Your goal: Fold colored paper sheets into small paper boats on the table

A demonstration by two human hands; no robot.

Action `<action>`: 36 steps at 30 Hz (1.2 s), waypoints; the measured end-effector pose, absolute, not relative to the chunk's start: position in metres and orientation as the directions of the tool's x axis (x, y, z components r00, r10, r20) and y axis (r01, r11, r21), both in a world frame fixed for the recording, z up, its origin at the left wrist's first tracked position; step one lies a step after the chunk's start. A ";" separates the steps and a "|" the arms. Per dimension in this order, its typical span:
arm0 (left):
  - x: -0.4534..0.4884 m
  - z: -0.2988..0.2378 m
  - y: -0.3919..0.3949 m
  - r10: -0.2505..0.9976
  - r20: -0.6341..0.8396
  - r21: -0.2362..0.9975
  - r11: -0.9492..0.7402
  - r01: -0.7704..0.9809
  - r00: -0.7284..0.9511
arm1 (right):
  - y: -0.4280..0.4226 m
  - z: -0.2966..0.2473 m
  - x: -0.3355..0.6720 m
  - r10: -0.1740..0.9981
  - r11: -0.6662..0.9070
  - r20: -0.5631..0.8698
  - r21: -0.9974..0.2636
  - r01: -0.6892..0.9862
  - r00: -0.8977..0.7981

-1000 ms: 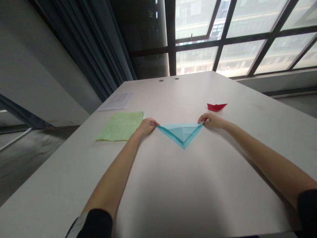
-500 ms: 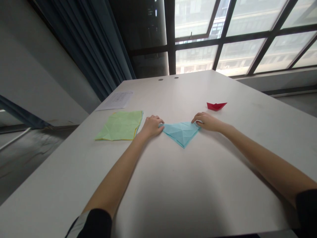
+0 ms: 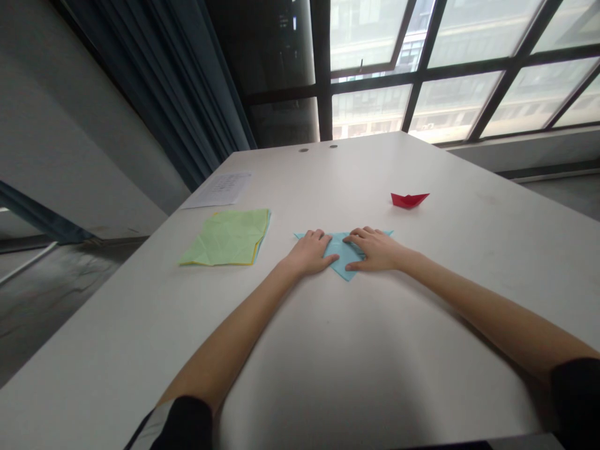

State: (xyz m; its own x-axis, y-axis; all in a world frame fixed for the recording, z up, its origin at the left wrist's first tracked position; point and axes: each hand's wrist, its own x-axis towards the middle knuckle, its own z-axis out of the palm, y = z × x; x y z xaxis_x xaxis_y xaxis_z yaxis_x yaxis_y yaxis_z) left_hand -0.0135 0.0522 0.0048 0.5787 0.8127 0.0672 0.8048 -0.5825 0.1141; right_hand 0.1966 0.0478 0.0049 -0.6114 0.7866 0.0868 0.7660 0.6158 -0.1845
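A light blue paper folded into a downward-pointing triangle (image 3: pixel 341 253) lies flat on the white table (image 3: pixel 356 350). My left hand (image 3: pixel 310 251) rests on its left half, fingers stretched flat. On the right half lies my right hand (image 3: pixel 375 249), fingers also flat and pointing inward. Both hands press down on the paper and nearly meet at its middle. Only the triangle's tips and centre strip show between them.
A small stack of green and yellow paper sheets (image 3: pixel 229 236) lies to the left. A red paper boat (image 3: pixel 409 199) sits beyond my right hand. A white printed sheet (image 3: pixel 219 189) lies at the far left edge. Windows and a dark curtain stand behind the table.
My hands let go of the triangle's outer corners and slid inward over the blue paper. They now lie flat on it near its middle.
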 end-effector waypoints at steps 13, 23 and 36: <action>-0.014 0.007 0.048 0.950 -0.192 0.144 -0.220 0.965 0.245 | 0.042 -0.003 0.195 0.785 0.617 0.084 -0.186 0.764 -0.614; -0.039 0.007 0.068 0.982 -0.147 0.097 -0.108 0.989 0.122 | 0.048 0.001 0.197 0.829 0.551 0.059 -0.256 0.794 -0.556; -0.022 0.004 0.076 0.997 0.011 0.726 -0.057 0.685 0.071 | 0.072 0.004 0.208 0.952 0.104 -0.077 -0.830 0.548 -0.297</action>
